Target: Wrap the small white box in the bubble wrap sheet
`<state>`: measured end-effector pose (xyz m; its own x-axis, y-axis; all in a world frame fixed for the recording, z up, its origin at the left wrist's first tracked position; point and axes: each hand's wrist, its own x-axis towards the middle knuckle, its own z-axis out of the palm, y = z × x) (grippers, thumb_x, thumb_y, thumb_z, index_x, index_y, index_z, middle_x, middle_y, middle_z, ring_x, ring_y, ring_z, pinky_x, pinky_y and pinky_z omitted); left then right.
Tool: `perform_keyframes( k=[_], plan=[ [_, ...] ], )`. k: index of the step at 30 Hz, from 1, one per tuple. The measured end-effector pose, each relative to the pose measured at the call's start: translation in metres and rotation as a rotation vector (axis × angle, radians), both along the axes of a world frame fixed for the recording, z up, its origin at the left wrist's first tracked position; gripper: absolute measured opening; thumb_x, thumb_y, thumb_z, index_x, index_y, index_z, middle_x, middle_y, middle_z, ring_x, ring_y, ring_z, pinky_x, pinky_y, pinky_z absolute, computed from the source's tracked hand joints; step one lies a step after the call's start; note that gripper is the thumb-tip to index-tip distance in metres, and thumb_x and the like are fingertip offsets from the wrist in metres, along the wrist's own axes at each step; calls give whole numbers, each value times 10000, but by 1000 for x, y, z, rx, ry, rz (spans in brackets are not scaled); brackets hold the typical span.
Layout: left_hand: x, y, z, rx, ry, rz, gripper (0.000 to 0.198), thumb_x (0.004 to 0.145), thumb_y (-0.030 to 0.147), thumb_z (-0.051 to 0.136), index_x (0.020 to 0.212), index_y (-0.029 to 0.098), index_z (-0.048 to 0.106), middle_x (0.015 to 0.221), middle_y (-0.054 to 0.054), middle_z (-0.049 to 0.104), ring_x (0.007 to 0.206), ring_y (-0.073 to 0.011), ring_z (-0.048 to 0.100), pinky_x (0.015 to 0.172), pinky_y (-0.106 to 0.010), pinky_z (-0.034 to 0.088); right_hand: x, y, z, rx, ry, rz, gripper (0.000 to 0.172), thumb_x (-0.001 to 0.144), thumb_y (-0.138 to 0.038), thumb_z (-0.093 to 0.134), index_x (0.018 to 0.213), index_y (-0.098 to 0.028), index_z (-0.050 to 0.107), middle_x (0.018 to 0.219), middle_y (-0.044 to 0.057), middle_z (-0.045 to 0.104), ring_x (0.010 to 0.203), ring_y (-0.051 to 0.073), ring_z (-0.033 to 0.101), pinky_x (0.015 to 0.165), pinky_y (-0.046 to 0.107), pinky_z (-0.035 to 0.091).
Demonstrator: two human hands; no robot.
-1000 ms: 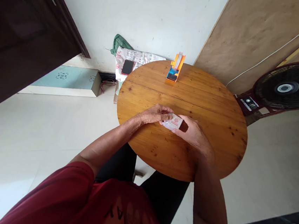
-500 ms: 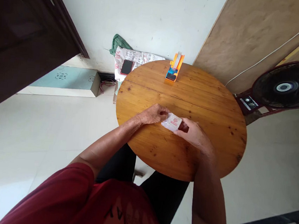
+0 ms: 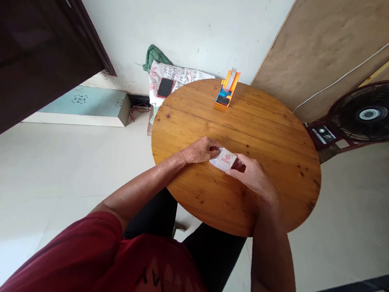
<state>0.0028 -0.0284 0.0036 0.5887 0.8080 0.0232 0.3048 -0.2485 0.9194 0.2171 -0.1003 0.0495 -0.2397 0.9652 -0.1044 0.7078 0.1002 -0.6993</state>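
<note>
A small whitish packet (image 3: 226, 159) with red print, seemingly in a clear or bubble-like wrap, is held over the middle of the round wooden table (image 3: 268, 125). My left hand (image 3: 201, 150) pinches its left end between thumb and fingers. On the right side, my right hand (image 3: 251, 172) grips the packet's edge, thumb below and fingers above. Near the table's far edge stands an orange and blue tape dispenser (image 3: 227, 88), apart from both hands.
A dark phone (image 3: 165, 87) lies on a printed white sack (image 3: 156, 75) beyond the table's far left edge, beside a green bag (image 3: 156, 56). At the right is a dark fan (image 3: 369, 113). A brown door (image 3: 36, 34) fills the upper left.
The packet has tilted very slightly between my hands. Both hands keep nearly the same place and grip.
</note>
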Motion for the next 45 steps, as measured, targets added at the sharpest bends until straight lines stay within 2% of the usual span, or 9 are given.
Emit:
perform_keyframes(
  k=[3,6,8,14,23,32,41,45],
  plan=[
    [-1,2,-1,15,16,64,324,787,207,496,940,94,758,712,0,611,644,-95,492,592,-198,381,5,0,8,-106,-52,-31,322,770,-293,711,1088,-245,728,945,35,779,805,212,698,717,297,530],
    [-1,4,-1,83,85,111,274,773,181,481,782,94,740,657,8,574,625,-88,468,584,-198,359,11,2,9,-140,-117,-51,244,758,-350,729,974,-238,752,837,28,762,740,207,674,658,292,500],
    [-1,4,-1,118,131,114,257,773,183,489,748,98,731,635,10,570,612,-86,460,573,-198,346,11,2,8,-152,-127,-36,221,767,-367,722,936,-231,763,805,29,758,730,208,668,646,291,488],
    [0,2,1,139,190,71,249,795,222,532,830,112,753,715,-15,663,653,-104,531,581,-194,366,1,-1,9,-127,-73,11,227,830,-366,648,952,-219,770,900,31,779,803,216,689,673,280,479],
    [-1,2,1,158,193,27,273,820,227,511,826,120,762,708,-12,660,655,-100,524,582,-186,361,-6,-4,12,-80,-100,-22,251,817,-297,646,999,-202,791,884,55,785,809,239,692,690,295,489],
    [-3,2,2,126,172,9,293,799,217,499,839,113,770,675,-2,625,628,-97,492,570,-192,353,-7,-5,16,-77,-99,-21,243,812,-308,632,971,-211,788,861,41,774,794,229,677,684,293,475],
    [-6,6,3,118,117,24,268,761,172,466,786,100,723,643,15,548,618,-89,444,579,-199,346,6,0,12,-138,-187,76,171,797,-375,653,778,-221,725,690,-28,688,645,153,595,584,266,388],
    [-5,5,2,134,144,11,277,757,176,479,812,107,742,662,8,582,637,-94,472,590,-197,356,4,2,10,-109,-167,91,200,820,-362,633,882,-222,761,777,-5,731,705,169,631,625,266,409]
  ],
)
